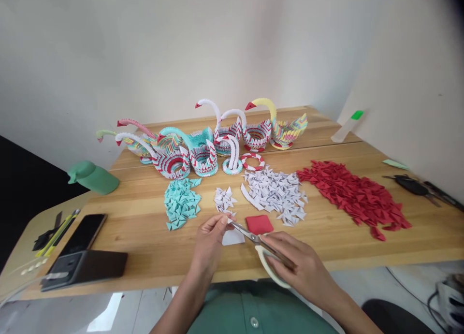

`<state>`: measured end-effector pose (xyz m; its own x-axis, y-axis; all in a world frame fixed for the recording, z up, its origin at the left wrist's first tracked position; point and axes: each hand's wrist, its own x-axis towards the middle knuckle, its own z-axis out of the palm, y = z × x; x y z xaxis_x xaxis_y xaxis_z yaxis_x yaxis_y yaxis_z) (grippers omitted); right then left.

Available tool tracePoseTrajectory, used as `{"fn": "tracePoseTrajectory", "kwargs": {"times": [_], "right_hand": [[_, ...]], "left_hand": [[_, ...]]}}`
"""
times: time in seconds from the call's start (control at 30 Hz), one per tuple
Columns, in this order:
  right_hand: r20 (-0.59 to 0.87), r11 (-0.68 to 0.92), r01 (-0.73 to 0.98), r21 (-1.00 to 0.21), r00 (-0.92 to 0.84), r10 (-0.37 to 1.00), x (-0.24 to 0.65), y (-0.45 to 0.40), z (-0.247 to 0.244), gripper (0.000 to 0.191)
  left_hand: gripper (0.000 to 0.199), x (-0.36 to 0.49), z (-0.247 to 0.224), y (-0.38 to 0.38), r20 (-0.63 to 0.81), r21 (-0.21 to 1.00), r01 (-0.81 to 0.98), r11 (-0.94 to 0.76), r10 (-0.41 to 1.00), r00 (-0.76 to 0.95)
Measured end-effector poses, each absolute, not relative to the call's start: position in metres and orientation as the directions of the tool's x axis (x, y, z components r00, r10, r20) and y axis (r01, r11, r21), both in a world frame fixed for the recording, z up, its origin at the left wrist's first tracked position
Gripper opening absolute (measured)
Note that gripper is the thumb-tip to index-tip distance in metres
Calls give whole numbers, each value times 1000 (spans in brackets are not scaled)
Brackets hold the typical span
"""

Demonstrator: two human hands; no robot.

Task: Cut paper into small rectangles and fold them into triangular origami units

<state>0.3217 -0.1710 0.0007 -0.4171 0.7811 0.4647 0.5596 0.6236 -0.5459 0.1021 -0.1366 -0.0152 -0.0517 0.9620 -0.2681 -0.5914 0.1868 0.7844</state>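
Note:
My left hand (213, 235) pinches a small white folded paper piece (229, 221) near the table's front. In my right hand (295, 264) are scissors (261, 249) with pale handles, their blade tips at the white piece. Below the tips lies a white paper sheet (234, 237), partly covered by my left hand. A red paper stack (259, 224) rests just right of the blades. Beyond my left hand is a small heap of white folded pieces (224, 198). Larger piles of white (275, 191), teal (181, 203) and red pieces (355, 194) spread across the table.
Several folded-paper swans (205, 155) stand at the back, with a red-and-white ring (253, 162) before them. At left are a green bottle (94, 177), a phone (83, 233) and a dark box (90, 265). A green-capped tube (347, 127) and keys (411, 184) lie right.

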Motion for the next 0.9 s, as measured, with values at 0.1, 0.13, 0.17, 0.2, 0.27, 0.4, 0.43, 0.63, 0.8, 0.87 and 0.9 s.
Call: {"fn": "tracePoseTrajectory", "kwargs": {"times": [0.1, 0.13, 0.17, 0.2, 0.27, 0.4, 0.43, 0.63, 0.8, 0.87, 0.9], "right_hand": [[535, 657, 612, -441, -408, 740, 317, -172, -1, 37], [541, 657, 624, -422, -408, 735, 315, -172, -1, 38], [537, 652, 631, -420, -407, 739, 314, -172, -1, 38], [526, 644, 628, -436, -403, 749, 313, -172, -1, 38], [471, 609, 600, -518, -395, 789, 312, -172, 1, 37], [246, 436, 503, -747, -399, 883, 314, -172, 7, 34], [196, 388, 483, -785, -399, 895, 315, -172, 9, 34], [99, 272, 416, -868, -392, 915, 315, -172, 12, 34], [53, 225, 418, -880, -383, 922, 313, -171, 13, 35], [44, 215, 422, -881, -379, 924, 313, -171, 12, 34], [40, 211, 422, -882, -379, 924, 313, -171, 12, 33]], "left_hand": [[22, 102, -19, -136, -269, 817, -544, 188, 961, -71], [23, 102, -21, -136, -271, 823, -534, 191, 960, -75], [23, 101, -22, -135, -272, 831, -522, 190, 959, -84], [24, 101, -22, -135, -272, 841, -507, 188, 958, -95], [24, 98, -22, -133, -266, 854, -488, 179, 957, -114], [24, 93, -14, -128, -249, 776, -613, 150, 965, -80], [24, 92, -12, -127, -256, 738, -656, 156, 965, -58], [19, 90, -8, -126, -263, 642, -740, 201, 964, 34], [16, 92, -7, -128, -284, 622, -748, 233, 957, 63], [17, 93, -6, -129, -295, 619, -746, 245, 953, 67], [18, 93, -5, -129, -299, 620, -744, 249, 952, 70]]}}
